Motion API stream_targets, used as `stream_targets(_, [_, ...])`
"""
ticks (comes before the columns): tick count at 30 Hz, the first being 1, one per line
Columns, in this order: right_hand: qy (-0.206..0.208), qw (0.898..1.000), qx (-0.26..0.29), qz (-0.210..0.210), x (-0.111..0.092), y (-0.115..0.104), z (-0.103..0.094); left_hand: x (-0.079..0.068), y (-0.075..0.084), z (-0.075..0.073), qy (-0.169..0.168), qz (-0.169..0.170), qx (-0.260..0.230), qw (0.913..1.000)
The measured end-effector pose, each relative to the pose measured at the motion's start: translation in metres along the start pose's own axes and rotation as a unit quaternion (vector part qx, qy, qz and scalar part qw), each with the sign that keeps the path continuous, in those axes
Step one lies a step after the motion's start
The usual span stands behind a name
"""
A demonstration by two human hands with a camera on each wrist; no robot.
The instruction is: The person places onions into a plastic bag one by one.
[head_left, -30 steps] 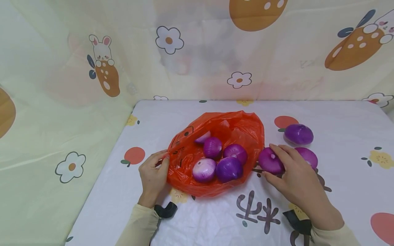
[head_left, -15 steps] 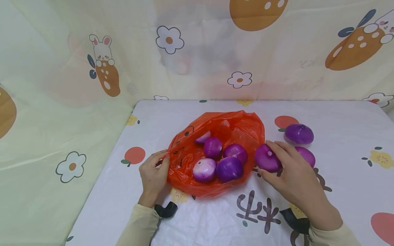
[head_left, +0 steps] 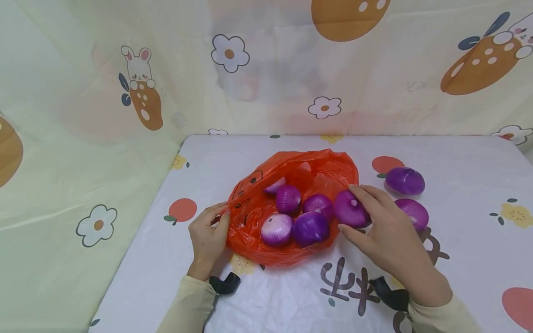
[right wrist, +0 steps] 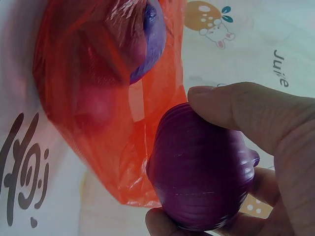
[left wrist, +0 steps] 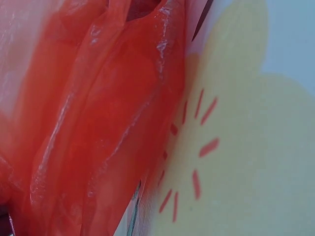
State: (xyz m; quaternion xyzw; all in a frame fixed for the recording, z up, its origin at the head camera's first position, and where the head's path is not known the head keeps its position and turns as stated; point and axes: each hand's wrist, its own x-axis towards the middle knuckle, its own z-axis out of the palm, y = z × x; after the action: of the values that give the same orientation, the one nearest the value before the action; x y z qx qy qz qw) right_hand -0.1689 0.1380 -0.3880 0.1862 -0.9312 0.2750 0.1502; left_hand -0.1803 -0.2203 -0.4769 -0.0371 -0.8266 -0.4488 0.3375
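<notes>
A red plastic bag [head_left: 250,231] lies with its mouth spread, and several purple onions [head_left: 287,200] sit inside it. My left hand [head_left: 209,240] pinches the bag's left rim between thumb and fingers. In the left wrist view only the red film of the bag [left wrist: 113,128] shows, not the fingers. My right hand [head_left: 387,236] grips a purple onion [head_left: 351,209] at the bag's right rim. The right wrist view shows that onion [right wrist: 199,167] between thumb and fingers, beside the bag's outer wall [right wrist: 108,137].
Two more onions lie on the white patterned tablecloth [head_left: 466,259] at the right: a dark purple onion [head_left: 405,181] farther back and a purple onion [head_left: 413,214] partly behind the right hand. A printed cloth wall [head_left: 266,92] stands behind the table.
My right hand has moved left with the onion, from beside the bag to over its right rim. The left hand and the bag have stayed where they were.
</notes>
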Motion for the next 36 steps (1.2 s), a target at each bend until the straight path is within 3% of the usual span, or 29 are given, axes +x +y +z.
stream_targets(15, [-0.045,0.999,0.016,0.017,0.011,-0.022,0.005,0.001,-0.001,0.000,0.000,0.002,0.004,1.0000])
stream_targets(30, [-0.058,0.998,0.026,-0.020,0.027,-0.042,0.025,0.000,-0.001,0.000,-0.004,0.009,0.011,0.9999])
stream_targets(36, [-0.089,0.996,0.022,-0.016,0.033,-0.054,0.033,0.000,-0.001,0.000,-0.006,0.004,0.010,0.9999])
